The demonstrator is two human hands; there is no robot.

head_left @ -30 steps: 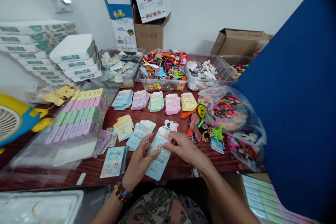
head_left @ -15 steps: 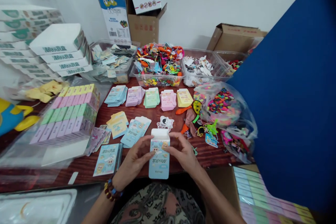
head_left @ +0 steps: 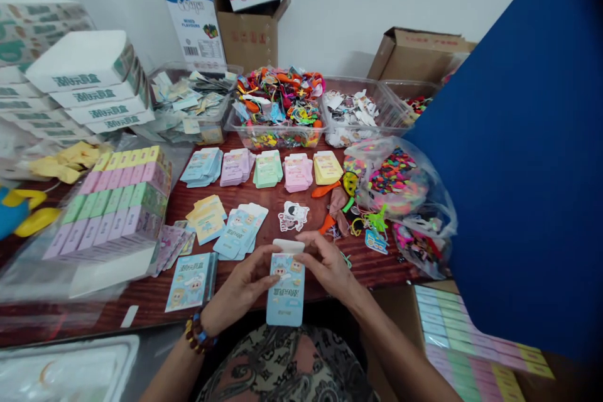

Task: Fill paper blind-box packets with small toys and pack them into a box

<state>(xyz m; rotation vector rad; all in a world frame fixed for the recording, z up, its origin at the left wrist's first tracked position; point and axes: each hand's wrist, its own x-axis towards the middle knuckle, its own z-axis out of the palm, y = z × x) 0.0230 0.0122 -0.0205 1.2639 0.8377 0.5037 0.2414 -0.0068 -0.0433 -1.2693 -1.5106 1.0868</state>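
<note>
A small light-blue cardboard box [head_left: 285, 301] with cartoon figures is upright between my hands, its white top flap [head_left: 288, 246] raised. My left hand [head_left: 247, 282] grips its left side, thumb on the front face. At the upper right edge, my right hand [head_left: 327, 267] has its thumb and fingers closed around the box beside the flap. Just beyond lie stickers [head_left: 295, 216] on the table. Flat blue boxes [head_left: 241, 230] and yellow cards [head_left: 207, 218] are left of them. Nearest my left wrist is a stack of larger blue printed packs [head_left: 189, 282].
Stacks of flat pastel boxes [head_left: 298, 172] form a row. Behind stand clear bins, one with colourful small toys [head_left: 277, 103]. Finished-looking box rows [head_left: 110, 201] are at left. Plastic bags of trinkets [head_left: 400, 179] and a blue panel [head_left: 513, 157] border the right side.
My right thumb and fingers have shifted up to the top edge of the box, by the flap. The flap looks tilted more. The whole view has moved slightly.
</note>
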